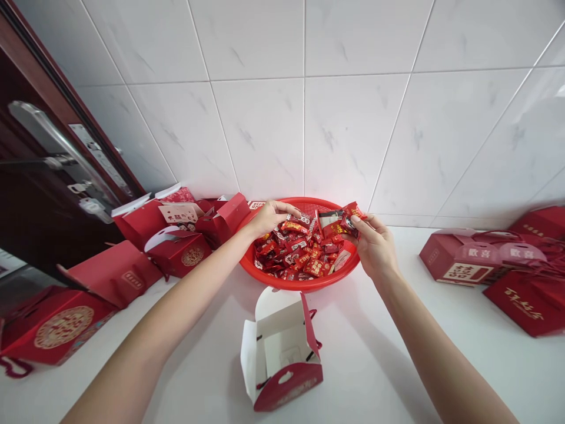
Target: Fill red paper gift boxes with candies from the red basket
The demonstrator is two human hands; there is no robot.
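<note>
A red plastic basket (304, 285) with perforated sides holds a heap of small wrapped candies (304, 253), mostly red with gold and white print. My left hand (270, 218) reaches over its left rim, fingers stretched out and fingertips resting at the top of the heap. At the right side of the basket, my right hand (375, 238) grips a red candy packet (351, 217) between thumb and fingers. A dark and pale wrapped piece lies against that packet; whether I hold it too is unclear. In front of the basket, a red gift box (289, 388) stands with its flaps spread, showing its white inside.
Several red gift boxes (145, 224) crowd the left side, some with lids up. More boxes (468, 259) sit at the right. Behind the white tabletop (366, 377) rises a tiled wall (353, 129). A dark door (44, 147) with a metal handle is at far left.
</note>
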